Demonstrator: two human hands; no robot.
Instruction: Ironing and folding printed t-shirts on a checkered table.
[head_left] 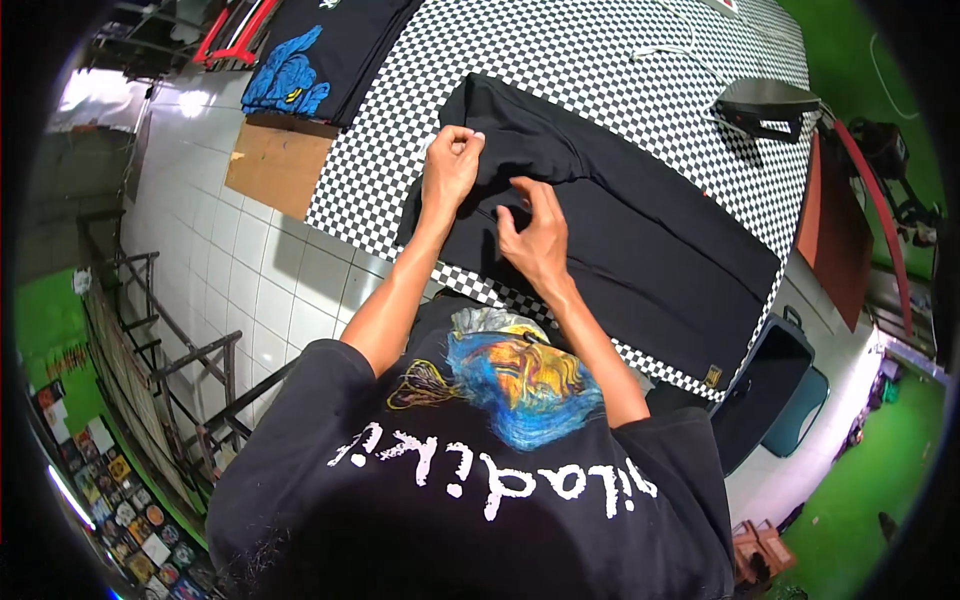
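A black garment (640,250) lies folded lengthwise across the checkered table, its far-left part bunched and turned over. At that bunched part my left hand (450,175) is closed, thumb and fingertips pinched together on the black cloth. My right hand (540,240) hovers over the garment's near side, fingers curved and thumb apart, with nothing seen between them. Dark cloth against dark cloth hides where the layers end. A small gold-coloured label (713,376) shows at the garment's lower right corner.
The table has a black-and-white checkered cover (400,90). A clothes iron (765,105) stands at the far right, with a pale cord (665,50) behind. Folded dark clothing with a blue print (290,75) lies at the far left. A dark chair (775,370) stands by the right edge.
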